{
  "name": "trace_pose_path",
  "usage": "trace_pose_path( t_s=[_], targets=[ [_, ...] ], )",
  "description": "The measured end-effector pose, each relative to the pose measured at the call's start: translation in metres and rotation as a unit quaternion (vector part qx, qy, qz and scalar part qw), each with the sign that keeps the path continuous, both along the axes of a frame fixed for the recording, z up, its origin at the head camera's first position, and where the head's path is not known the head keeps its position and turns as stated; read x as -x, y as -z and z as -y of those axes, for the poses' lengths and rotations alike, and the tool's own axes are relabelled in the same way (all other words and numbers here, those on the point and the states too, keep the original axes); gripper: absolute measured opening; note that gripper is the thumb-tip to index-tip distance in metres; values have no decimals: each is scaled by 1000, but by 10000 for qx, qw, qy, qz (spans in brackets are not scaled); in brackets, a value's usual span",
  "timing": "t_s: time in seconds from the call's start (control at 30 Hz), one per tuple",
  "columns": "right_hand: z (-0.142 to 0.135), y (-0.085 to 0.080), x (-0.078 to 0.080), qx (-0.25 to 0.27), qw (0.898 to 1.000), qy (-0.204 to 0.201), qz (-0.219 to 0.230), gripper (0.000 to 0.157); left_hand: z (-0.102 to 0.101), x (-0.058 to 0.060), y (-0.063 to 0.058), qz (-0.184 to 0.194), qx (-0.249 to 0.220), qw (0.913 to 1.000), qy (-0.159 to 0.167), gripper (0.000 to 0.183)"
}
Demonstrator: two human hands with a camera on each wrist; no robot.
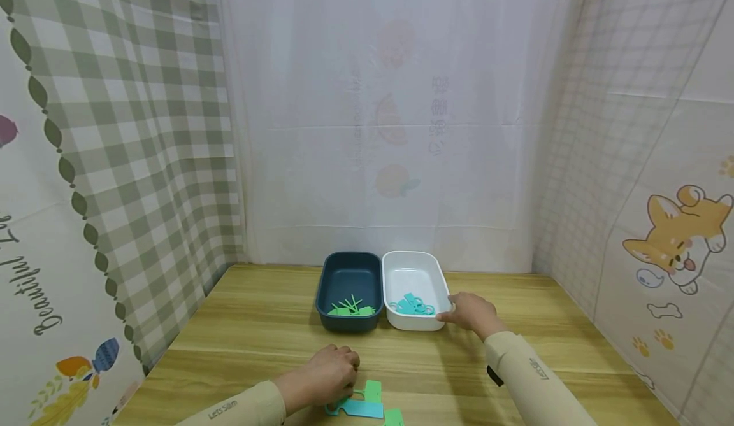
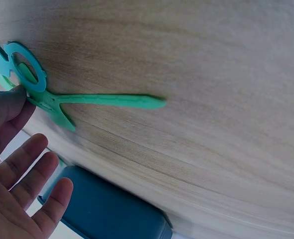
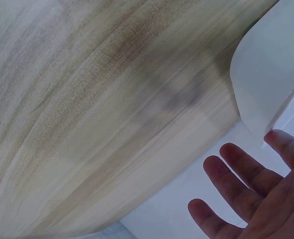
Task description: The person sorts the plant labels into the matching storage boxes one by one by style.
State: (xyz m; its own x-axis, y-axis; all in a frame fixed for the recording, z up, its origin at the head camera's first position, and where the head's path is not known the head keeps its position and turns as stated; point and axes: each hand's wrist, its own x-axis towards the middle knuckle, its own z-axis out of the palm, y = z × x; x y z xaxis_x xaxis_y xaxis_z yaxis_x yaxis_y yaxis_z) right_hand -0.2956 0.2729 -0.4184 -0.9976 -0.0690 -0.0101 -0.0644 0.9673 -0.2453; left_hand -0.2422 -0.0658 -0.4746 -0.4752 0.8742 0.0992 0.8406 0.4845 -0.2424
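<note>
Near the table's front edge, my left hand (image 1: 329, 375) reaches down over several loose plastic tags. In the left wrist view its thumb and index finger pinch a green tag (image 2: 107, 101) with a long pointed tail; the other fingers stand apart. A blue tag's ring (image 2: 42, 79) overlaps it. Another blue tag (image 1: 365, 409) lies between green tags (image 1: 373, 390). My right hand (image 1: 473, 313) holds the near right corner of the white bin (image 1: 415, 324), thumb and index finger at its rim, other fingers spread. Blue tags (image 1: 410, 305) lie inside that bin.
Left of the white bin and close beside it stands a dark blue bin (image 1: 350, 276) with green tags (image 1: 352, 309) at its near end. The wooden table (image 1: 258, 324) is bordered by a checked curtain (image 1: 160, 95) left and pale cloths behind and right.
</note>
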Motion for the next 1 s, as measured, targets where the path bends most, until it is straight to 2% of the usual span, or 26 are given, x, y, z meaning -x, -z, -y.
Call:
trace_pose_path(
  t_s=[0.3,0.5,0.73,1.0],
  targets=[
    [1,-1,0,39,10000,19,39,68,-1,4,3,-90,-124,9998,106,12],
    [1,-1,0,35,10000,31,22,69,-2,8,-1,-142,-294,9994,70,13],
    [0,0,0,48,10000,49,29,69,1,12,-3,-432,-548,9974,156,13],
    [0,1,1,12,10000,35,20,69,2,16,-5,-515,-596,9968,104,11]
  ],
)
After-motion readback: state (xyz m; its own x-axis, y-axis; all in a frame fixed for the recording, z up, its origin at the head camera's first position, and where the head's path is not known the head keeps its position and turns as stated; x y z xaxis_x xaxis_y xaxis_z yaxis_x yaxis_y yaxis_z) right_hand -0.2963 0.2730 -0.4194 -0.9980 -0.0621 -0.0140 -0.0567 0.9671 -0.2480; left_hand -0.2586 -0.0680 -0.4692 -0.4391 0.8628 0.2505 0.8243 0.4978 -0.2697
